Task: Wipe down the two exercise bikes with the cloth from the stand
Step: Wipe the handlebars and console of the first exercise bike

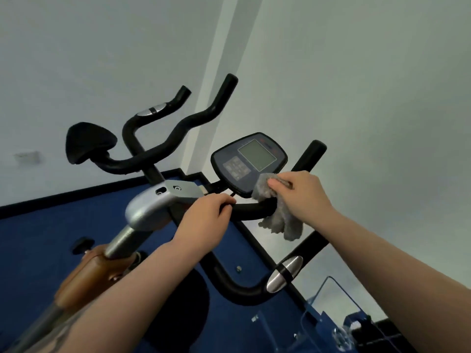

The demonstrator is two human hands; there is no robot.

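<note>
Here, head view: right hand (300, 192) pinches a grey cloth (277, 212) against the lower edge of the near bike's console (248, 163), cloth draped over the black handlebar (252, 208). Left hand (204, 220) curled closed around that handlebar. Second bike's handlebar (175, 133) beyond, left.

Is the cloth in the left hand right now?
No, the right hand holds the grey cloth against the handlebar below the console, while the left hand grips the bar bare.
</note>
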